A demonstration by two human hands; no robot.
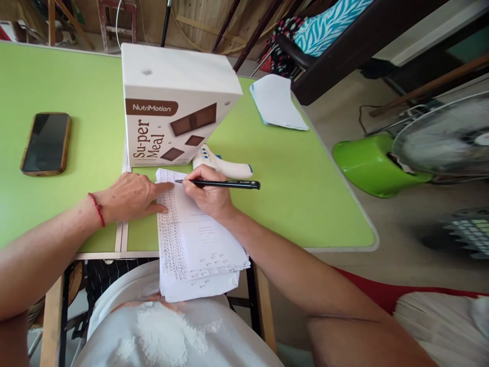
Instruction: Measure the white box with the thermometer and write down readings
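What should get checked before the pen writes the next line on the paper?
1. Pen held in right hand: ok.
2. Pen tip on the top sheet of the paper stack: ok.
3. Left hand pressing the paper's left edge: ok.
4. Stack fully on the green table: not ok, its near end hangs over the edge.
5. NutriMotion box off the paper: cannot tell, they nearly meet.
6. Ink in the pen: cannot tell.

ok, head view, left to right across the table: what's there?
phone → left hand → box → pen, in the right hand → folded paper → green fan base, off the table.
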